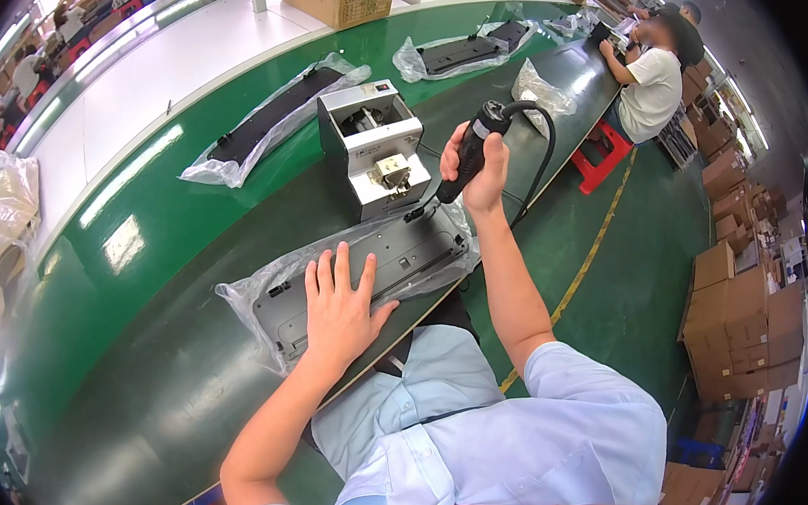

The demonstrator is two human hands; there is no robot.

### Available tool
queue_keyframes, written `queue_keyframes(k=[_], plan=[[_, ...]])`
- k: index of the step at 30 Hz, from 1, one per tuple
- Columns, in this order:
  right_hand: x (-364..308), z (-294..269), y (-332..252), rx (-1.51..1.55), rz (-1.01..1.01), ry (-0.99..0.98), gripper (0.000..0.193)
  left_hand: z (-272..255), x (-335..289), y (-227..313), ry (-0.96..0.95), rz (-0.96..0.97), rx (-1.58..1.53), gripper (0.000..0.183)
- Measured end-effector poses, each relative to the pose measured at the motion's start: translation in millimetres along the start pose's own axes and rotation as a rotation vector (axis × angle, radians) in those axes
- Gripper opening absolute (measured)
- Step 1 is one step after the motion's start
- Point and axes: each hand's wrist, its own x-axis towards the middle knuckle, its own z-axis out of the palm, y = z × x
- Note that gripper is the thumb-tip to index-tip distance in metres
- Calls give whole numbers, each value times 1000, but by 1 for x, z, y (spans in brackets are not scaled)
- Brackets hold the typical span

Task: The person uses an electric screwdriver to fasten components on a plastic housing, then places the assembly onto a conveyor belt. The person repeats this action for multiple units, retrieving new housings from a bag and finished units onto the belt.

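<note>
A long dark plastic panel lies on a clear plastic bag at the table's near edge. My left hand rests flat on the panel's left part, fingers spread. In my right hand is a black electric screwdriver, gripped round its body and tilted, with its cable looping off to the right. Its lower end points down at the panel's far right corner; whether the tip touches is too small to tell. Just behind the panel stands a grey metal screw feeder.
Two more dark panels, one left and one farther back, lie on plastic bags across the green table. A bag of small parts sits right of the feeder. A co-worker sits at the far right near a red stool. Cardboard boxes are stacked at right.
</note>
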Motion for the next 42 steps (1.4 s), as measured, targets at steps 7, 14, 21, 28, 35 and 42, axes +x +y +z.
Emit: queue_keyframes(k=[7, 14, 21, 28, 35, 42], plan=[[0, 4, -2, -20, 0, 1, 72, -1, -3, -4, 6, -5, -9, 75], [-3, 4, 11, -11, 10, 23, 71, -1, -4, -8, -2, -1, -16, 75], [-3, 17, 17, -12, 56, -34, 67, -4, -8, -12, 4, -6, -15, 75], [0, 56, -16, 62, -93, -96, 76, -6, -8, -11, 12, 25, -2, 74], [7, 91, 1, 109, -71, -111, 63, -6, -15, -14, 45, 15, 5, 75], [-49, 48, -42, 43, 33, -104, 79, -9, -16, -18, 36, 21, -18, 75]])
